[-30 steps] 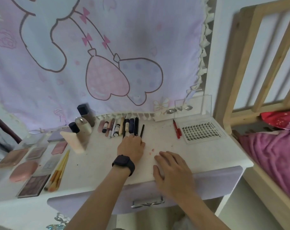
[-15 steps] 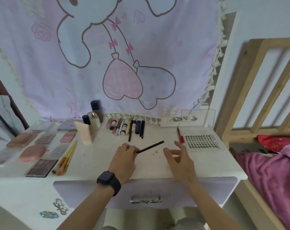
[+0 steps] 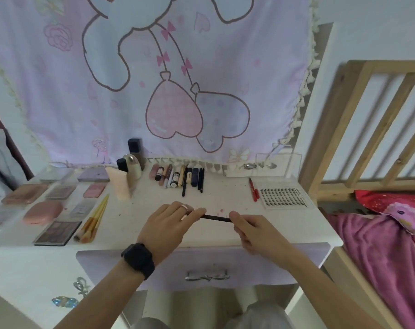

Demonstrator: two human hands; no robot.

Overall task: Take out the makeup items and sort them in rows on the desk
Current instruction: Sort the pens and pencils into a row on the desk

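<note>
A thin black pencil (image 3: 216, 218) hangs level just above the white desk (image 3: 140, 210). My left hand (image 3: 168, 224), with a ring and a black watch, pinches its left end. My right hand (image 3: 251, 230) pinches its right end. Behind them a row of lip tubes and pens (image 3: 178, 176) lies side by side at the back of the desk. On the left lie compacts and palettes (image 3: 56, 231) and a bunch of yellow brushes (image 3: 92, 222). A red pen (image 3: 254, 189) and a lash tray (image 3: 283, 197) lie at the right.
Upright bottles and a peach tube (image 3: 121, 184) stand at the back left. A clear acrylic box (image 3: 261, 166) sits against the hanging cloth. A drawer front with a bow handle (image 3: 206, 276) is below my hands. A wooden bed frame (image 3: 368, 129) with pink bedding borders the right side.
My left hand lifted the black pencil out of the back row and brought it toward me. My right hand rose off the desk and took its other end.
</note>
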